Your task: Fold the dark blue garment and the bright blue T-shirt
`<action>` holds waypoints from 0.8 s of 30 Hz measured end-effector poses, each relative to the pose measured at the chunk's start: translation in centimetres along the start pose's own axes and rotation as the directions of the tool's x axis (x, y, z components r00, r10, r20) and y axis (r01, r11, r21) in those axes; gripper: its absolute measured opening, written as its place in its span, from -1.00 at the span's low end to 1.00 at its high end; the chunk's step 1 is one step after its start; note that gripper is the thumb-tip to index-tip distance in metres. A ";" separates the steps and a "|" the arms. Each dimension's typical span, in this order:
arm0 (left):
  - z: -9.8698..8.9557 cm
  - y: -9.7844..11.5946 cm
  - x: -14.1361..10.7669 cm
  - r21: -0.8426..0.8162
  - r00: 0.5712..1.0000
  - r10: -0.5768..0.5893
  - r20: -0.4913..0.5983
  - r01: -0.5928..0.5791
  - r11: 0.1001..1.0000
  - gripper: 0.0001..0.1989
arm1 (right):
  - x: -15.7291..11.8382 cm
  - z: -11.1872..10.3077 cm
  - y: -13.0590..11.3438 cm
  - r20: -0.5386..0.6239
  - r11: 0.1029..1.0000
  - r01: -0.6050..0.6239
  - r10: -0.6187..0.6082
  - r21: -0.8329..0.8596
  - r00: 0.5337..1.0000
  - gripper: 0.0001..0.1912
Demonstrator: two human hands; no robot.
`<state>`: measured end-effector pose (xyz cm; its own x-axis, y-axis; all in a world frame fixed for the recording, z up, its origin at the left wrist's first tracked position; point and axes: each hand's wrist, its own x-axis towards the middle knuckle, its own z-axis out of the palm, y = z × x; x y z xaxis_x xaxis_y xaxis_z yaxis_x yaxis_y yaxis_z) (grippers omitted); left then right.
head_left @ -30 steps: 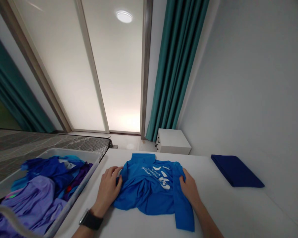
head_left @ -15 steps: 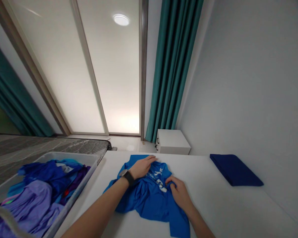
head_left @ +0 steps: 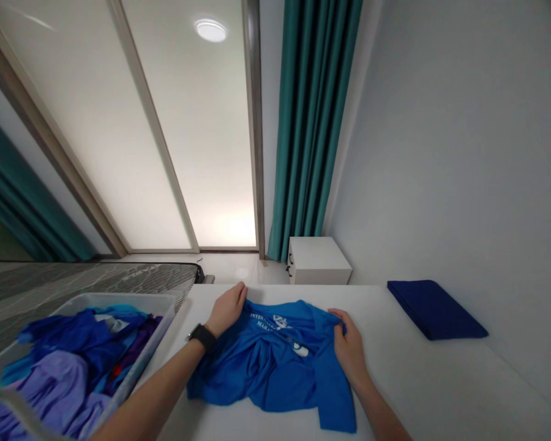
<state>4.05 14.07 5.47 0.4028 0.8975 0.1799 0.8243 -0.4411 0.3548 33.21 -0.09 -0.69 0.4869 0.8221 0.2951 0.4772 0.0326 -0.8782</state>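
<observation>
A blue long-sleeved shirt with white printed lettering lies bunched across the white table. My left hand, with a dark watch on its wrist, pinches the shirt's upper left edge. At the upper right edge, my right hand grips the fabric between thumb and fingers. The collar side stretches between both hands, slightly lifted. Lower down, the cloth stays wrinkled, and one sleeve hangs toward the near right.
A pale plastic tub of crumpled clothes, purple and blue among them, stands left of the table. A folded navy cloth lies at the table's right. Beyond the far edge is a small white cabinet; a wall borders the right.
My left hand has moved left from the shirt's middle to its upper left corner. My right hand has shifted slightly right and up. The top of the shirt is now spread wider, showing more lettering.
</observation>
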 end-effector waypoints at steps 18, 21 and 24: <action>0.6 3.2 0.2 0.067 0.909 0.327 0.260 -0.355 0.932 -0.65 | -3.0 -0.2 -3.7 0.464 0.969 0.246 -0.214 -0.009 0.859 -0.51; 0.1 2.4 1.2 0.077 0.920 0.297 0.256 -0.325 0.942 -0.77 | -3.1 -1.5 -4.3 0.435 0.978 0.208 -0.183 -0.011 0.882 -0.51; -1.3 1.8 1.0 0.055 0.940 0.270 0.210 -0.287 0.956 -0.69 | -1.8 -2.3 -3.6 0.305 0.987 0.140 -0.109 -0.079 0.946 -0.47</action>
<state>5.40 14.16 7.49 0.6841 0.7257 0.0724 0.6950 -0.6788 0.2372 32.26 -3.02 2.78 0.1857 0.9474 0.2606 0.5971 0.1018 -0.7957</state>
